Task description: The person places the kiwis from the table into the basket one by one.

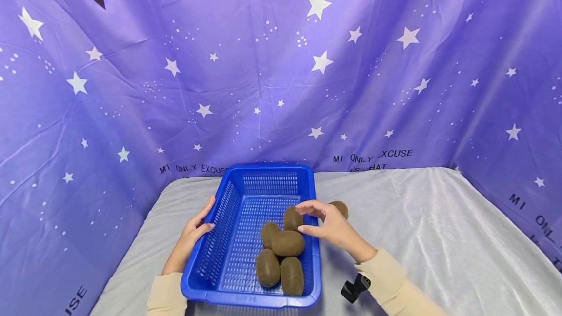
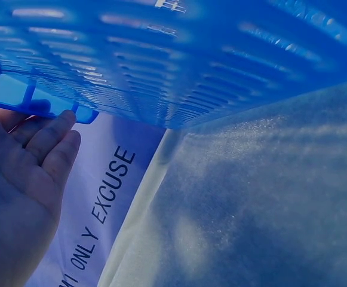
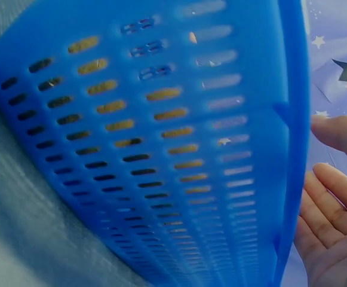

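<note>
A blue plastic basket (image 1: 250,297) with slotted walls stands on the pale cloth. Several brown kiwis (image 1: 288,243) lie in its right half, some touching one another. My left hand (image 1: 193,230) rests against the basket's left rim, its fingers fairly straight; in the left wrist view the fingertips touch the rim. Over the right rim reaches my right hand (image 1: 331,226), thumb and fingers spread apart beside the rearmost kiwi (image 1: 292,218) in the basket. I cannot tell whether they touch it. Outside the basket, another kiwi (image 1: 340,208) is partly hidden behind this hand.
Pale grey cloth (image 1: 439,238) covers the surface under the basket. Purple curtains (image 1: 263,62) with white stars and printed words hang behind and at both sides. A black device (image 1: 355,288) sits at the right wrist.
</note>
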Motion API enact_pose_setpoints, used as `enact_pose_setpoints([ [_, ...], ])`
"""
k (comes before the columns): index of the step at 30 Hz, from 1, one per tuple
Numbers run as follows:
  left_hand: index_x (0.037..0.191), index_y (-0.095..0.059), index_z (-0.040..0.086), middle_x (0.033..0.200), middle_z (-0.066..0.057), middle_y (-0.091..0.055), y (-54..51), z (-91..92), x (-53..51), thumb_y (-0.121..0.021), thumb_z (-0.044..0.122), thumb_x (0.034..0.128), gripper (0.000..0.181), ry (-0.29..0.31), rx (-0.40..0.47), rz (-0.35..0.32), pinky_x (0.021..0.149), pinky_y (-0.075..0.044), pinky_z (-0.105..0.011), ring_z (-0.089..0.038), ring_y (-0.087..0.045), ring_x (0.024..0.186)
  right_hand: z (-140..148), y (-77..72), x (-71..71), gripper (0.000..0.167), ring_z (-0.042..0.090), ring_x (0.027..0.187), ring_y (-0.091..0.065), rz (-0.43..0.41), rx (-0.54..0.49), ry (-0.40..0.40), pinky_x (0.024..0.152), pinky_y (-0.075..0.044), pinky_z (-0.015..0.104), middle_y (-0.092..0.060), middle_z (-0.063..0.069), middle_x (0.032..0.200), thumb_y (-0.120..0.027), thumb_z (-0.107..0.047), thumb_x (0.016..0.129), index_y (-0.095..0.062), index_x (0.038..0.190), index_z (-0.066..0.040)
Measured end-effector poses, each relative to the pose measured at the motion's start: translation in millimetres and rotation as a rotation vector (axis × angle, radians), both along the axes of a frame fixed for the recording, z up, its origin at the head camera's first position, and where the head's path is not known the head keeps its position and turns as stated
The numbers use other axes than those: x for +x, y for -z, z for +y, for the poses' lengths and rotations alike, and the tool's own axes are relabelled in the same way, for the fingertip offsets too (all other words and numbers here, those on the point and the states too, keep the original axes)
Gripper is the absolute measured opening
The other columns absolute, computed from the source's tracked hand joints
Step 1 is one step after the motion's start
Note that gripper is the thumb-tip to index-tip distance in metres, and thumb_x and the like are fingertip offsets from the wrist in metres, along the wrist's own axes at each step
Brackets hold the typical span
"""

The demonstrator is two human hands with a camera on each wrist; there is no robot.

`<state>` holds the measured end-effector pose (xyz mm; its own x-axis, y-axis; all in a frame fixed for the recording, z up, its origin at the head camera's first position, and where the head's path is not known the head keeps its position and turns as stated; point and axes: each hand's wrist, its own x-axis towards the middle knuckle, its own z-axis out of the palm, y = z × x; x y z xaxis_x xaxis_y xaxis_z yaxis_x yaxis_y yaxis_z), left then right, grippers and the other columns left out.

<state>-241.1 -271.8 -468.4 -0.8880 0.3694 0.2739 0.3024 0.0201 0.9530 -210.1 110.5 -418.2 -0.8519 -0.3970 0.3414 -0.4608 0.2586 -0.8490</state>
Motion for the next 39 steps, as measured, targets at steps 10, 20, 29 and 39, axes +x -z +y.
enact_pose_setpoints([
  [10, 0.15, -0.02, 0.008, 0.158, -0.01, -0.004, -0.1, 0.5, 0.1, -0.045, 0.0, 0.0925, 0.064, -0.012, -0.001, -0.03, 0.099, -0.029, -0.012, -0.002, -0.018, 0.138, 18, 5.6, -3.8, 0.036, 0.03, 0.103, -0.062, 0.006, -0.056, 0.063, 0.091, -0.046, 0.046, -0.066, 0.017, 0.11, -0.072, -0.01, 0.082, -0.062, 0.114, 0.002],
  [20, 0.151, -0.018, 0.007, 0.158, -0.009, -0.003, -1.8, -1.1, 2.3, -0.044, 0.0, 0.0929, 0.064, 0.002, -0.001, -0.023, 0.099, -0.031, -0.012, -0.002, -0.019, 0.136, 50, 24.2, -22.9, 0.036, 0.041, 0.102, -0.06, -0.035, -0.1, 0.099, 0.087, -0.049, 0.032, -0.063, 0.023, 0.112, -0.069, -0.005, 0.083, -0.059, 0.116, 0.005],
  [29, 0.151, -0.018, 0.006, 0.158, -0.011, -0.003, 0.1, -1.3, 1.3, -0.044, -0.001, 0.0925, 0.064, -0.008, -0.007, -0.014, 0.099, -0.031, -0.012, 0.002, -0.021, 0.135, 64, 35.2, -35.1, 0.04, 0.039, 0.105, -0.058, -0.062, -0.079, 0.166, 0.093, -0.046, 0.034, -0.061, 0.025, 0.115, -0.069, -0.006, 0.083, -0.057, 0.118, 0.008],
  [39, 0.15, -0.019, 0.005, 0.158, -0.011, -0.004, -1.2, 1.2, 0.8, -0.044, -0.001, 0.0922, 0.064, -0.011, 0.008, -0.012, 0.099, -0.03, -0.011, 0.005, -0.022, 0.134, 68, 46.3, -43.3, 0.046, 0.039, 0.121, -0.047, -0.076, -0.035, 0.326, 0.104, -0.032, 0.052, -0.055, 0.025, 0.126, -0.071, -0.011, 0.081, -0.056, 0.121, 0.006],
])
